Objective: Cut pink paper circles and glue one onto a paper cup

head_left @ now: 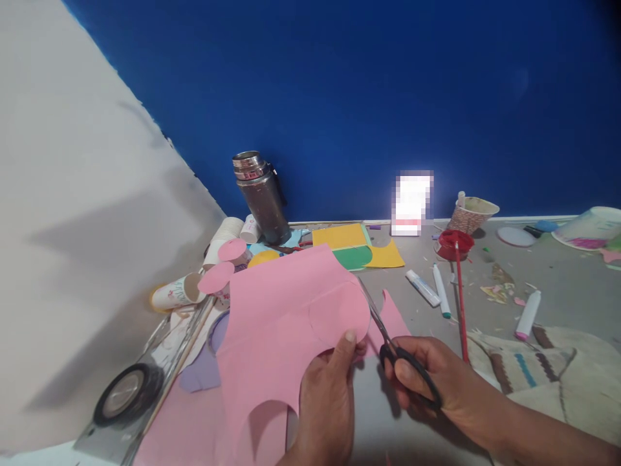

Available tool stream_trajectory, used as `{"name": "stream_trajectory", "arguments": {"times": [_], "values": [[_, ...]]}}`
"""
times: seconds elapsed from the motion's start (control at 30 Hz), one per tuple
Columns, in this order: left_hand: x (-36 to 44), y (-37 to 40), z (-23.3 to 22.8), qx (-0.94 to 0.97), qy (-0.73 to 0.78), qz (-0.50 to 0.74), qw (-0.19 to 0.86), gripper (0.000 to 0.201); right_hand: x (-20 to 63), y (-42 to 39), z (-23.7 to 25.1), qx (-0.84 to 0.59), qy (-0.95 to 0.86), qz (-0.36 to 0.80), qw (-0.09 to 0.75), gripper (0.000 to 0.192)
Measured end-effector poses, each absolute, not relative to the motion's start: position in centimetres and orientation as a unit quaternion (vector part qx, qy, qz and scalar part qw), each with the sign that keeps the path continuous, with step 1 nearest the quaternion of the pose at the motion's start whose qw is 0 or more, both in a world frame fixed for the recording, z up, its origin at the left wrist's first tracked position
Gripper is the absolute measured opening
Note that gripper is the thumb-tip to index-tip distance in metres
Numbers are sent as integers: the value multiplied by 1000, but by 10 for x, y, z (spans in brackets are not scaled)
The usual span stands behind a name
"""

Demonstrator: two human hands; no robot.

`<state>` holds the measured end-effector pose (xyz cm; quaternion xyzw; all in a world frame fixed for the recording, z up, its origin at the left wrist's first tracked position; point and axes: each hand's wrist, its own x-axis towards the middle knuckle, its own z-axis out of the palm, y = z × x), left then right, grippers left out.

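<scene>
My left hand (330, 391) pinches the lower edge of a large pink paper sheet (276, 310), thumb on top. A round outline is drawn on the sheet near my thumb, and its right side is cut along the curve. My right hand (431, 375) grips black-handled scissors (388, 336), whose blades lie along the paper's cut right edge. Curved notches show along the sheet's lower side. A pink offcut (395, 320) rests on the table behind the scissors.
A steel flask (264, 200) stands by the blue wall, with paper cups (177, 291) to its left. Yellow paper (339, 236), markers (441, 291), a glue tube (423, 288), a red pot (455, 246) and a cloth (582, 369) lie around. A glowing, blurred-out rectangle (411, 202) leans against the wall.
</scene>
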<state>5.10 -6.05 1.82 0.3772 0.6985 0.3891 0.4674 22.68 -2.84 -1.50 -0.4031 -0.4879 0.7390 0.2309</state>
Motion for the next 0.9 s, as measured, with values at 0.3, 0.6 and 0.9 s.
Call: {"name": "stream_trajectory", "arguments": {"times": [0.3, 0.6, 0.9], "values": [[58, -61, 13, 357, 707, 415, 448, 34, 226, -29, -11, -404, -486, 738, 237, 69], [59, -66, 22, 402, 711, 410, 405, 32, 226, -29, -10, -404, -479, 744, 233, 68], [60, -69, 23, 444, 717, 387, 371, 28, 226, -29, -12, -398, -451, 762, 242, 68]]}}
